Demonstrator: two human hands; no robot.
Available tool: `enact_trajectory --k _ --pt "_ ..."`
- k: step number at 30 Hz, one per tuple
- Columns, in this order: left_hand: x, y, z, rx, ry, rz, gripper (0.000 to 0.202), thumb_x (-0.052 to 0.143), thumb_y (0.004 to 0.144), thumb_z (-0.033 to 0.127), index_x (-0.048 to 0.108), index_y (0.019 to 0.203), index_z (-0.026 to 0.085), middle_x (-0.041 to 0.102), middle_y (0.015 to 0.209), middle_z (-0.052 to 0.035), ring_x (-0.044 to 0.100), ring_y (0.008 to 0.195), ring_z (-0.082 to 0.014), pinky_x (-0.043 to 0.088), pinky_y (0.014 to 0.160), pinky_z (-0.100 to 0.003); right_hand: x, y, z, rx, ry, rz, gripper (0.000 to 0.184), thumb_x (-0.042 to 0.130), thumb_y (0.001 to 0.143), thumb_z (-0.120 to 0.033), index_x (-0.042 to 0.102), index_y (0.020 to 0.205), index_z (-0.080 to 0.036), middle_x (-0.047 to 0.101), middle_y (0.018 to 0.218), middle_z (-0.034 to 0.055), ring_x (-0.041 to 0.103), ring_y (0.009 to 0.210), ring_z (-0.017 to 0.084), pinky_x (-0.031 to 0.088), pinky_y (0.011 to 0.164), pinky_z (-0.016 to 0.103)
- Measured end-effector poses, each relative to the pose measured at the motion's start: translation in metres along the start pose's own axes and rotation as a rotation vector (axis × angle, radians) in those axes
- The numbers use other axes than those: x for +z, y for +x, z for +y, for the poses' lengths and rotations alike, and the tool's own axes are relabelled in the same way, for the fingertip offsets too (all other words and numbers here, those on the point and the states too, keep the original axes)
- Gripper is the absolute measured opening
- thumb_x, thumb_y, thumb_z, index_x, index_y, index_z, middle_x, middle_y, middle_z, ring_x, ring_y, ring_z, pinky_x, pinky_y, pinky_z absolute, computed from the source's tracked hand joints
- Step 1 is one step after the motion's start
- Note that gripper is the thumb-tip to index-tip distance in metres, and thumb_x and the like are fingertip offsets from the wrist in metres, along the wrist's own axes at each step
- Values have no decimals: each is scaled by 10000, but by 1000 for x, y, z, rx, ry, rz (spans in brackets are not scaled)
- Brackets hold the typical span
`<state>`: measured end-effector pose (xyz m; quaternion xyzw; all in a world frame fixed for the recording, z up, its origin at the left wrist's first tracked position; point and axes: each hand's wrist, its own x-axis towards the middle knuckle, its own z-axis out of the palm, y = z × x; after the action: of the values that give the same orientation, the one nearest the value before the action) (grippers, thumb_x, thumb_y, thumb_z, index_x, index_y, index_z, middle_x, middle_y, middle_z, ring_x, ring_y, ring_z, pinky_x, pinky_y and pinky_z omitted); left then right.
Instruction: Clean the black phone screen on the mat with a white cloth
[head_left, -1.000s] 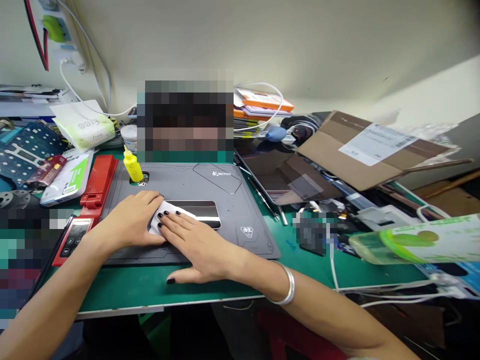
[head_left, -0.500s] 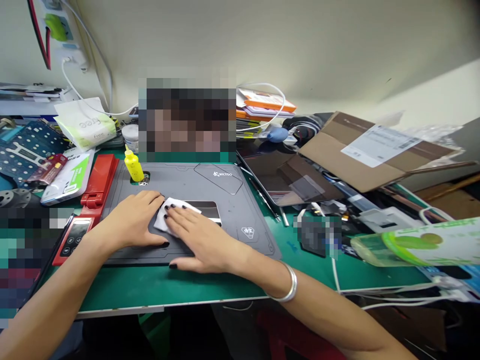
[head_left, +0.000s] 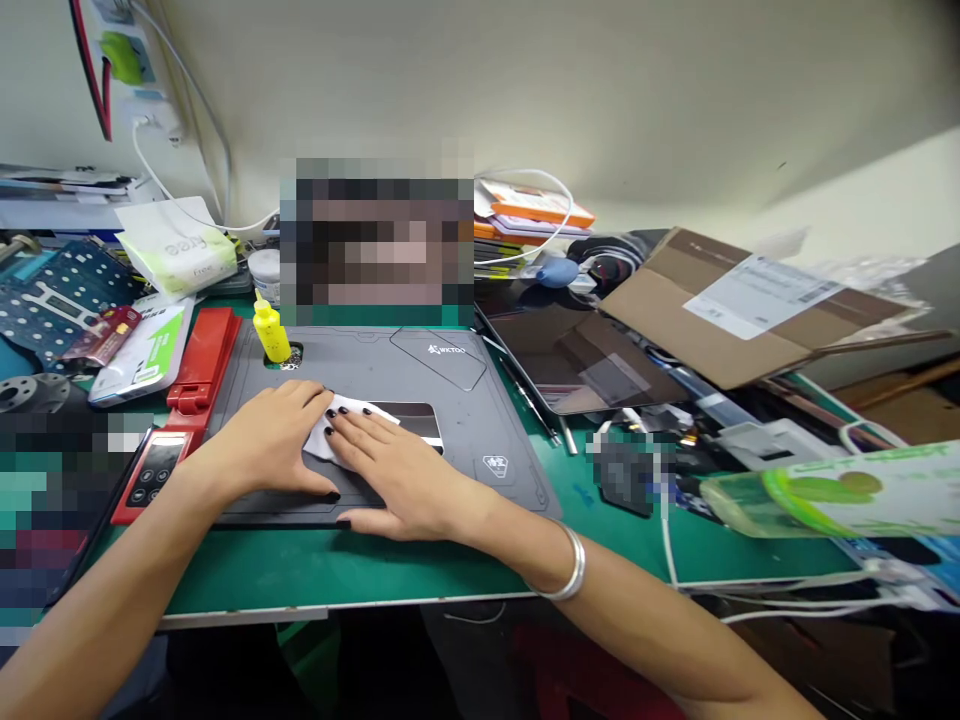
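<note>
Right hand (head_left: 405, 480), open with fingers spread flat, now pins a thin white cloth wipe (head_left: 358, 407) on the left end of a glossy black rounded slab (head_left: 409, 418), just beside the loosely open, empty left hand (head_left: 262, 438).

R hand (head_left: 397, 475) has slid further up vs 1 s ago, and the white wipe (head_left: 334, 438) now spreads right across the dark glossy phone (head_left: 416, 420), leaving only a narrow strip of screen showing.
</note>
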<state>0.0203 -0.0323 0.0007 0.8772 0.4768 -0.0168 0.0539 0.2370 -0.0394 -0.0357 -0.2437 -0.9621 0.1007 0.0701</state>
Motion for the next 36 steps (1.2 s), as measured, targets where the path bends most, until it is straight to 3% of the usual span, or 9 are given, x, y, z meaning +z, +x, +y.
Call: enact_trajectory --k 3,9,15,21,24,27,30,33,36 --pt "1 0 0 6 3 1 852 788 658 557 488 1325 121 559 1332 -189 546 1215 -366 468 995 -458 -1 1 3 50 -2 18 896 569 887 -652 388 1475 -1 336 1571 246 277 1478 365 205 1227 528" --pt "2 0 3 -8 -5 24 703 756 674 456 532 1253 127 579 1300 -188 560 1186 -369 490 948 -458 4 3 -4 -77 49 1 907 545 878 -687 388 1478 -26 355 1567 229 255 1489 347 183 1235 516" --pt "3 0 3 -5 1 15 803 778 659 563 511 1282 132 572 1316 -189 546 1206 -372 477 958 -452 -2 4 6 59 19 7 856 573 897 -621 395 1470 -12 344 1564 256 275 1481 350 216 1223 533" --pt "3 0 4 -18 5 6 755 776 672 512 520 1272 131 578 1308 -184 557 1190 -357 480 954 -441 1 4 0 -37 35 -12 895 566 876 -666 388 1480 -30 346 1569 239 251 1492 340 185 1234 528" --pt "3 0 3 -8 1 19 781 768 677 552 512 1284 133 577 1306 -181 552 1198 -365 475 955 -445 0 4 5 46 15 -2 805 540 922 -602 381 1488 -53 337 1576 230 260 1491 333 226 1216 551" --pt "4 0 2 3 -5 26 775 752 682 570 507 1288 155 580 1304 -168 556 1191 -361 472 952 -443 -1 4 8 100 1 4 832 572 904 -590 382 1483 -24 325 1578 241 261 1487 350 235 1214 545" --pt "4 0 2 3 3 36 729 742 680 505 512 1278 157 581 1304 -172 562 1176 -360 478 944 -448 1 2 1 6 31 -4 928 608 850 -658 385 1477 -11 340 1567 252 238 1493 357 209 1225 530" --pt "3 -1 3 -8 8 36 669 718 687 441 529 1253 138 588 1287 -178 572 1150 -354 493 926 -452 4 2 -3 -87 68 -10 890 551 881 -673 375 1491 -49 353 1570 225 232 1499 336 199 1228 529" --pt "3 0 4 -13 17 18 724 735 688 492 524 1269 115 577 1307 -190 561 1172 -360 489 940 -455 3 4 1 -50 56 -2 830 551 905 -628 378 1488 -63 335 1581 215 245 1497 325 199 1229 527"
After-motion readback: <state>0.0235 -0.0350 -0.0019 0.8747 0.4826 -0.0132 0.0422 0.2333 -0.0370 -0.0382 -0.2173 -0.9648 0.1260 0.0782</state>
